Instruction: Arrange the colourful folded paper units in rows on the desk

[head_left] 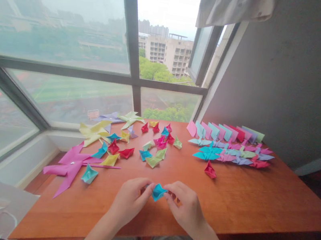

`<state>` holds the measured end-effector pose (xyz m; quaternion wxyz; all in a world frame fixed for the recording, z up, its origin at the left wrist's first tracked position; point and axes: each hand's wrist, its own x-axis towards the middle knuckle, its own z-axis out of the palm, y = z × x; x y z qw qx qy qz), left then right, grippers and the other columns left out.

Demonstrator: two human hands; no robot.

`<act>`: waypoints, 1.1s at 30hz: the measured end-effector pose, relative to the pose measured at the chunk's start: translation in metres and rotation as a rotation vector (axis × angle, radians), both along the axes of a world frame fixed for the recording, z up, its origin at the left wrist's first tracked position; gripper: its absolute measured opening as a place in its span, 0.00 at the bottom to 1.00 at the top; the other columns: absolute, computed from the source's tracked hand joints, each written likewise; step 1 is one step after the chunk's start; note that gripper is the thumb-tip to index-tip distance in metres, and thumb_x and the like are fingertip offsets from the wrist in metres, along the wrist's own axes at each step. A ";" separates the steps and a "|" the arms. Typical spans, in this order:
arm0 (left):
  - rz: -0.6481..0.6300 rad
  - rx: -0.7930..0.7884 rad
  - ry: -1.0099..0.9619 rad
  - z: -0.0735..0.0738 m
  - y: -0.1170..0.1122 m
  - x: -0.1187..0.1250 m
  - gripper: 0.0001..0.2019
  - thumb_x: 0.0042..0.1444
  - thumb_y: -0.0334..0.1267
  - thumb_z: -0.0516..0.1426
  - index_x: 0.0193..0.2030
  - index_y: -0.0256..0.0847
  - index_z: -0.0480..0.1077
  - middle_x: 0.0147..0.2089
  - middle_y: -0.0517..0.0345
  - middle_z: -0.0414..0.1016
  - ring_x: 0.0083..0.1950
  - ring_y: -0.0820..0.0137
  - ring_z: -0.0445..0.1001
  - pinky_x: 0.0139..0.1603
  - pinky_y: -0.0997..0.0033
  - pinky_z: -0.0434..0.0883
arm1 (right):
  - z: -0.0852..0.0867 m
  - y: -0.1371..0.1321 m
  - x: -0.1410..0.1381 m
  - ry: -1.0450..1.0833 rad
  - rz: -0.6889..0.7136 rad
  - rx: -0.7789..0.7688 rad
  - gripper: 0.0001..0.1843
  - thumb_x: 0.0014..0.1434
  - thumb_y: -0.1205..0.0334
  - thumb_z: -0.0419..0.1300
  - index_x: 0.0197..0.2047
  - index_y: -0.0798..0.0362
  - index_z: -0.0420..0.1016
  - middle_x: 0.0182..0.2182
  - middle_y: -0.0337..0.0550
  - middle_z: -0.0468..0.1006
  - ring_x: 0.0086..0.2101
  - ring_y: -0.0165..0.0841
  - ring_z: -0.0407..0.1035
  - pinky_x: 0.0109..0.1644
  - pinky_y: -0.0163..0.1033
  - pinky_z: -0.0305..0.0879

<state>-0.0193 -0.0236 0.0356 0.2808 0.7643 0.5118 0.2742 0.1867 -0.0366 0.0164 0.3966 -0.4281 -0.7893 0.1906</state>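
Note:
Between my two hands, over the near part of the wooden table (246,190), is a small blue folded paper boat (158,192). My left hand (133,196) pinches its left end between thumb and fingers. At the opposite end, my right hand (185,205) grips the boat's tip the same way. Beyond my hands lie several more paper boats in red, blue, yellow and green, among them a green boat (154,159) and a red boat (126,152). A single dark red boat (210,170) sits apart, ahead of my right hand.
Paper pinwheels lie at the left, including a magenta pinwheel (71,164) and a yellow pinwheel (94,130). At the back right are rows of folded paper cranes (208,152) and a row of standing folded paper pieces (222,132). A window (166,86) borders the table's far side.

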 end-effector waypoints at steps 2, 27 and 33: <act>-0.005 -0.007 -0.037 -0.001 -0.001 0.000 0.16 0.66 0.43 0.50 0.32 0.40 0.74 0.29 0.57 0.77 0.30 0.69 0.71 0.32 0.73 0.64 | 0.000 -0.001 0.001 -0.008 -0.012 0.008 0.08 0.66 0.63 0.55 0.42 0.50 0.75 0.30 0.40 0.76 0.31 0.29 0.70 0.36 0.33 0.65; 0.063 -0.163 -0.306 -0.018 -0.007 -0.001 0.11 0.60 0.43 0.57 0.37 0.38 0.76 0.31 0.56 0.77 0.28 0.71 0.70 0.28 0.76 0.66 | 0.000 -0.019 0.053 -0.143 -0.129 0.075 0.10 0.66 0.64 0.54 0.35 0.50 0.74 0.28 0.40 0.76 0.31 0.30 0.71 0.36 0.34 0.64; 0.059 -0.136 -0.244 -0.020 -0.008 -0.001 0.11 0.61 0.43 0.56 0.40 0.39 0.76 0.32 0.54 0.79 0.30 0.68 0.72 0.29 0.74 0.66 | 0.010 -0.010 0.121 -0.206 -0.599 0.230 0.12 0.65 0.57 0.54 0.33 0.50 0.74 0.27 0.41 0.76 0.27 0.30 0.69 0.34 0.34 0.63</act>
